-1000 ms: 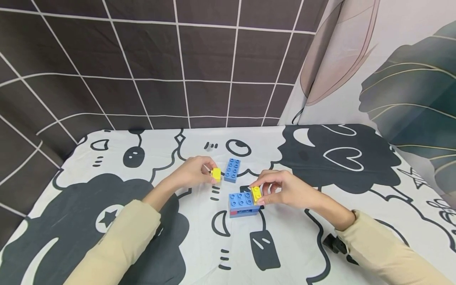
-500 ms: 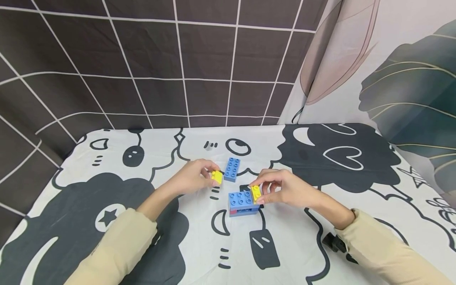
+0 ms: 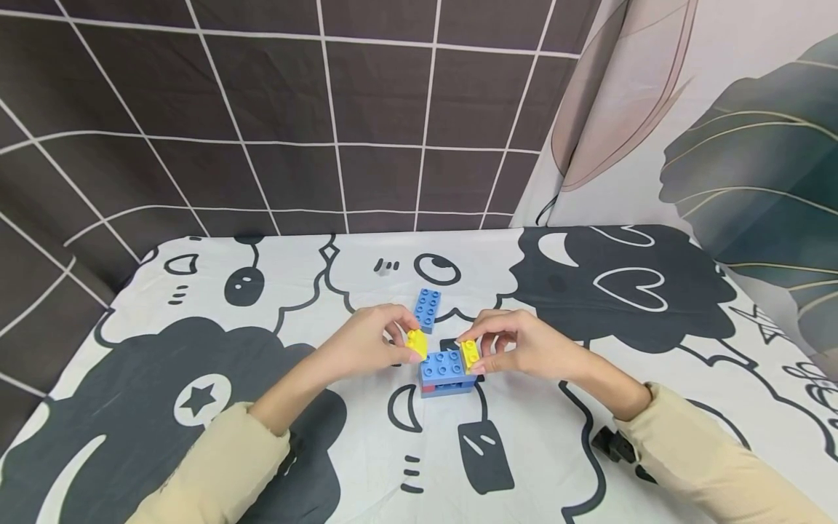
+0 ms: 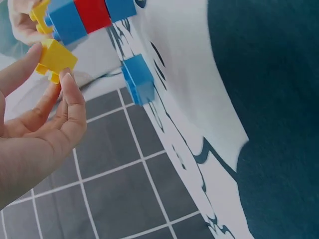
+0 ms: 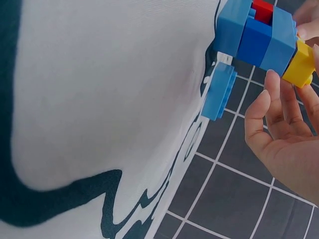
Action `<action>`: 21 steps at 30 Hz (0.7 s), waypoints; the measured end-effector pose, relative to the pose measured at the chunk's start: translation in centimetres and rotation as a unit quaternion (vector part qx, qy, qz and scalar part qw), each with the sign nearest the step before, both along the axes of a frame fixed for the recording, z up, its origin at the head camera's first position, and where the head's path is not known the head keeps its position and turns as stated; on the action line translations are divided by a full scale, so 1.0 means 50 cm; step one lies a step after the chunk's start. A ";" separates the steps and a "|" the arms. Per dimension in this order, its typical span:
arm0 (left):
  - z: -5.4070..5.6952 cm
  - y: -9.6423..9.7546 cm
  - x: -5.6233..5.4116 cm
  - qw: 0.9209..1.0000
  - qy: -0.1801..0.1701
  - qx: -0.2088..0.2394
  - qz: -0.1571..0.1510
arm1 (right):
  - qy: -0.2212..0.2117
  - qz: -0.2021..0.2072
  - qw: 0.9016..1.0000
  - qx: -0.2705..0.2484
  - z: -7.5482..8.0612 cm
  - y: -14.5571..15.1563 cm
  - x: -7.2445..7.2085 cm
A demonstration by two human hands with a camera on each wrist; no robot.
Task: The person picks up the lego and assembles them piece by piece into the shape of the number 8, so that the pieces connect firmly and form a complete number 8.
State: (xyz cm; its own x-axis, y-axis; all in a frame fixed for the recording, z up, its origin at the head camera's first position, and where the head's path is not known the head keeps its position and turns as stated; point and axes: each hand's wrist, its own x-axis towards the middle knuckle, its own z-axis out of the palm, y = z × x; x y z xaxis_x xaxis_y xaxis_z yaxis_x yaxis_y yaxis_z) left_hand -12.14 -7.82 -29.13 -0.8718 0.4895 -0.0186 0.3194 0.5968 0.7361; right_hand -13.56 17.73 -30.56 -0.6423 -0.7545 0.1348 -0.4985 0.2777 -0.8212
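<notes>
A small block stack sits mid-table, with a blue top brick [image 3: 440,369], a blue bottom brick [image 5: 233,27], and a red brick [image 4: 92,14] and dark blue brick [image 5: 255,44] between them. My right hand [image 3: 533,346] pinches a yellow brick [image 3: 470,354] at the right end of the stack's top. Thumb and fingertips of my left hand [image 3: 373,342] pinch another yellow brick [image 3: 417,343], tilted, just above the stack's left end. In the left wrist view this yellow brick [image 4: 57,59] hangs apart from the stack.
Behind the stack a loose blue brick [image 3: 428,309] lies on the patterned tablecloth [image 3: 386,466]. A dark gridded curtain [image 3: 380,94] hangs along the table's back edge. Something small and black [image 3: 615,445] shows beside the right sleeve.
My left hand has moved right and slightly toward me, carrying its yellow brick to the stack's left end and tilting it. The right hand stays on its brick.
</notes>
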 end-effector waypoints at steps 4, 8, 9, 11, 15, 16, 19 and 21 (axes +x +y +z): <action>0.002 0.006 0.010 1.000 0.014 0.003 -0.008 | -0.004 0.002 1.000 -0.005 -0.001 0.000 0.000; 0.001 0.011 0.020 1.000 0.022 0.008 -0.009 | -0.003 0.005 1.000 -0.010 -0.003 0.000 -0.001; 0.001 0.012 0.023 1.000 0.022 0.008 -0.007 | -0.003 0.005 1.000 -0.011 -0.003 0.000 -0.001; 0.000 0.014 0.027 1.000 0.021 0.010 0.000 | -0.002 0.006 1.000 -0.012 -0.003 0.000 0.000; 0.001 0.017 0.036 1.000 0.023 0.009 0.011 | -0.003 0.006 1.000 -0.011 -0.003 -0.001 0.000; 0.001 0.018 0.038 1.000 0.025 0.008 0.013 | -0.004 0.006 1.000 -0.011 -0.003 -0.001 0.000; 0.003 0.020 0.045 0.999 0.034 0.005 0.015 | -0.004 0.006 1.000 -0.011 -0.003 0.000 0.000; 0.003 0.021 0.048 0.999 0.038 0.003 0.017 | -0.003 0.006 1.000 -0.011 -0.002 0.000 0.000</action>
State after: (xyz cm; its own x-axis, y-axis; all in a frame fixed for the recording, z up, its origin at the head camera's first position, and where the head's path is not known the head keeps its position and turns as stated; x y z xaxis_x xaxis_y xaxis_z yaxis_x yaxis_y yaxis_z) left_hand -9.75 -6.74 -28.99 -0.8864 0.4601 0.0511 0.3542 0.6030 0.7148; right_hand -13.57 17.74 -30.66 -0.6337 -0.7593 0.1479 -0.4965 0.2526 -0.8305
